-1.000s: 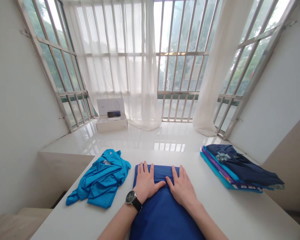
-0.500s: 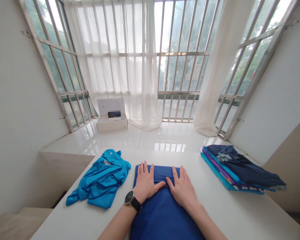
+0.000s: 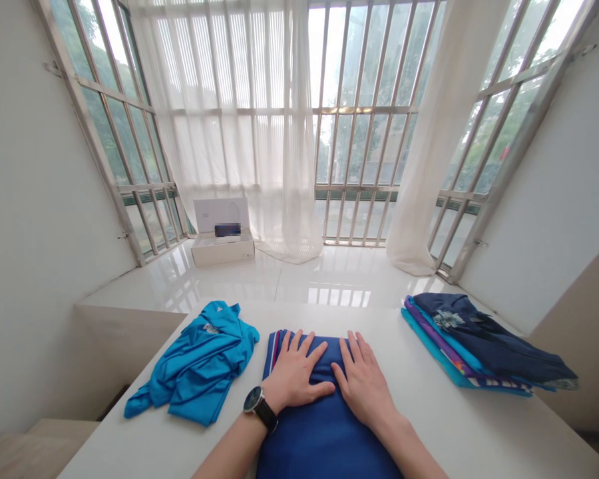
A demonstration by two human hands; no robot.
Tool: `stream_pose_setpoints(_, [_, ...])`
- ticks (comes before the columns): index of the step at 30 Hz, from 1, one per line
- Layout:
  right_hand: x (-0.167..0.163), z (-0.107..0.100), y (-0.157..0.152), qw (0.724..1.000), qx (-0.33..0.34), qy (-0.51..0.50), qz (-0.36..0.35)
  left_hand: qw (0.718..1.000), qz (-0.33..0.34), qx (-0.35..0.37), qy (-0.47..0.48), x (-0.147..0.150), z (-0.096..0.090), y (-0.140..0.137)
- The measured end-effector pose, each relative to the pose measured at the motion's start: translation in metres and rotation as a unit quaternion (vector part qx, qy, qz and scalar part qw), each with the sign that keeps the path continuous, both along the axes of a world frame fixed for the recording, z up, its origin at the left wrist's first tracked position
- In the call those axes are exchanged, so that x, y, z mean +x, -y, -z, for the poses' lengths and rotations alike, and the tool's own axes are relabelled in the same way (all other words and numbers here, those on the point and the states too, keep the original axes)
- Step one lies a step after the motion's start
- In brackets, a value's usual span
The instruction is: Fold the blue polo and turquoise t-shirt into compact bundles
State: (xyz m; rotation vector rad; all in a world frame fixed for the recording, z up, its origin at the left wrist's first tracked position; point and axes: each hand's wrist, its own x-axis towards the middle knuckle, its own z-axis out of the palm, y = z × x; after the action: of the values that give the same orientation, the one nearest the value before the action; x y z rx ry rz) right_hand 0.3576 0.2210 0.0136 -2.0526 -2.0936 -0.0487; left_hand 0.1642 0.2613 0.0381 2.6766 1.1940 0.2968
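A folded dark blue garment (image 3: 324,439) lies on the white table (image 3: 429,432) in front of me, with red and white stripes along its far left edge. My left hand (image 3: 299,372), a black-strapped watch on its wrist, rests flat on the garment's far left part with fingers spread. Beside it, my right hand (image 3: 363,379) lies palm down on the far right part, fingers stretched forward. The thumbs point toward each other, a small gap between them. Both palms press on cloth and grasp nothing. The garment's near end runs out of view.
A crumpled bright blue shirt (image 3: 199,366) lies to the left. On the right, a stack of folded clothes (image 3: 484,346) with a navy piece on top reaches the table's edge. An open white box (image 3: 223,251) stands on the window ledge (image 3: 279,279), before barred windows and sheer curtains.
My left hand has shifted slightly toward me with its fingers more spread, uncovering the striped edge. The right hand stays nearly in place on the garment.
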Motion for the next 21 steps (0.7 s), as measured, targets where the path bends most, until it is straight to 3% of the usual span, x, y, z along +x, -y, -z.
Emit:
stream_pose_setpoints(5, [0.005, 0.000, 0.006, 0.998, -0.048, -0.018, -0.024, 1.000, -0.012, -0.004, -0.012, 0.000, -0.002, 0.005])
stream_pose_setpoints(13, [0.002, 0.002, 0.010, 0.999, -0.044, -0.020, -0.004, 0.996, -0.080, 0.029, -0.010, 0.008, 0.014, 0.015])
stream_pose_setpoints(21, [-0.001, 0.003, 0.009, 0.999, -0.037, -0.011, 0.030, 0.997, -0.068, 0.039, -0.028, 0.008, 0.021, 0.010])
